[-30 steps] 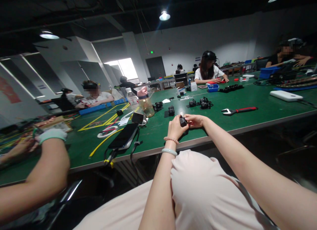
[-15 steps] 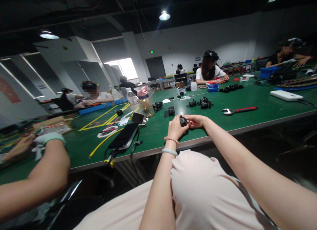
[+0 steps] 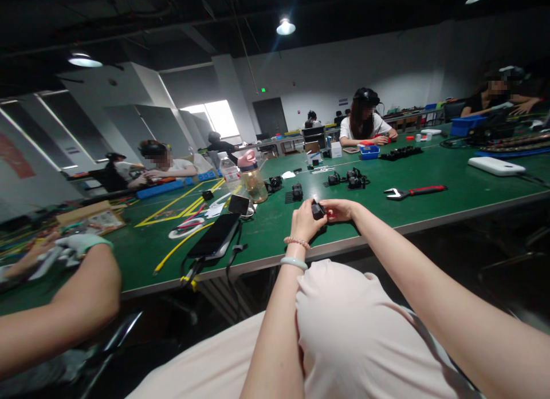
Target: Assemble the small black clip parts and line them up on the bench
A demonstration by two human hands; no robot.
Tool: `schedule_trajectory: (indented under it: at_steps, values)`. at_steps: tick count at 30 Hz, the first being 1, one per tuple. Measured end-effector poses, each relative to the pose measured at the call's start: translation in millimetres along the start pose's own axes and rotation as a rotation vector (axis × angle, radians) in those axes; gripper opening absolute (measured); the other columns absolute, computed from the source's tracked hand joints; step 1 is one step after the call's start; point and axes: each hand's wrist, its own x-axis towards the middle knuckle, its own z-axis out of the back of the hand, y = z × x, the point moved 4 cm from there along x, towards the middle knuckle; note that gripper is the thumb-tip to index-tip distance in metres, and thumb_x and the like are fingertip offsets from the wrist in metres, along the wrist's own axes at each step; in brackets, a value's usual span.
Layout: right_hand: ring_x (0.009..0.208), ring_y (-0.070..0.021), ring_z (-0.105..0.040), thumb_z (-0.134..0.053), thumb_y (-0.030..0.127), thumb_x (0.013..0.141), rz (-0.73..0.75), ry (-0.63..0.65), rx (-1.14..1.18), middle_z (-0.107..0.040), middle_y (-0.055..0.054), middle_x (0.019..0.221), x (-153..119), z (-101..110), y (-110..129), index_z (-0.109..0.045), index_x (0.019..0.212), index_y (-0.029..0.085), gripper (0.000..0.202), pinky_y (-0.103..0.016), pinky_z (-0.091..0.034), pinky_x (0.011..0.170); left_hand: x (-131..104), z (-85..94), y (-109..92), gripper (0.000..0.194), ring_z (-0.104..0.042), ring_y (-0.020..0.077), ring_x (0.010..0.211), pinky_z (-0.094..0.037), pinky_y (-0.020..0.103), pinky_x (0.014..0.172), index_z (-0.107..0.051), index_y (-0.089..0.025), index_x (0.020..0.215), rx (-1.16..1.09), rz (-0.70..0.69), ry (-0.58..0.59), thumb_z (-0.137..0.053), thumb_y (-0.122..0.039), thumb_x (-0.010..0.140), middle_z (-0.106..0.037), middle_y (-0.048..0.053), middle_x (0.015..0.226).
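Hands: left hand (image 3: 304, 220) and right hand (image 3: 340, 210) pinch small black part (image 3: 318, 209) together | above green tabletop (image 3: 429, 170) edge | step: fitting part; steady grip needed

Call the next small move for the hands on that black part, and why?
Probably keep both hands pinched on it and finish seating it. The left hand and right hand both clasp the small black part above the green table edge; similar black parts wait beyond.

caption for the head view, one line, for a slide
Left hand and right hand pinch a small black part over the green table; wrench lies beyond.
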Motion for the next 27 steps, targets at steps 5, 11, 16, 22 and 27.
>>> schedule_trajectory:
  at_steps: [5,11,16,22,27]
  values:
    - [0.049,-0.004,-0.045,-0.063,0.024,0.063,0.063,0.088,-0.006,-0.051,0.006,0.064,0.6,1.9,1.9,-0.046,0.084,0.021,0.027,-0.017,-0.036,0.047,0.3,2.0,-0.8,0.053,-0.049,0.0199,0.097,-0.036,0.029,0.08,-0.038,-0.017,0.112,-0.001,0.029,0.022,-0.055,-0.038,0.066,-0.05,0.007,0.109]
    - [0.06,-0.0052,-0.05,-0.064,0.015,0.059,0.1,0.163,-0.042,-0.052,0.006,0.081,0.0,0.2,2.8,-0.044,0.092,0.026,0.04,-0.019,-0.039,0.055,0.8,0.9,-0.5,0.053,-0.049,0.0204,0.096,-0.037,0.029,0.078,-0.038,-0.017,0.111,-0.007,0.019,0.03,-0.055,-0.037,0.065,-0.051,0.007,0.107]
    - [0.062,-0.0059,-0.051,-0.064,0.017,0.059,0.098,0.141,-0.057,-0.052,0.005,0.08,1.8,1.7,1.5,-0.045,0.09,0.024,0.036,-0.02,-0.04,0.057,0.3,1.8,-2.1,0.05,-0.051,0.0197,0.094,-0.037,0.027,0.075,-0.039,-0.018,0.11,-0.022,0.019,0.035,-0.055,-0.038,0.066,-0.053,0.006,0.104]
    - [0.061,-0.006,-0.05,-0.064,0.018,0.06,0.085,0.14,-0.058,-0.052,0.005,0.077,2.3,2.2,1.9,-0.047,0.087,0.023,0.032,-0.019,-0.039,0.054,-0.5,3.2,-2.4,0.05,-0.051,0.0197,0.092,-0.038,0.027,0.073,-0.039,-0.019,0.109,-0.038,-0.001,0.032,-0.055,-0.038,0.066,-0.054,0.005,0.103]
    - [0.055,-0.0046,-0.047,-0.063,0.019,0.061,0.074,0.125,-0.053,-0.051,0.005,0.07,2.0,1.8,2.7,-0.047,0.086,0.021,0.029,-0.017,-0.038,0.05,-0.1,0.9,-0.1,0.049,-0.052,0.0196,0.091,-0.038,0.027,0.073,-0.04,-0.019,0.108,-0.032,-0.006,0.032,-0.054,-0.039,0.066,-0.054,0.006,0.102]
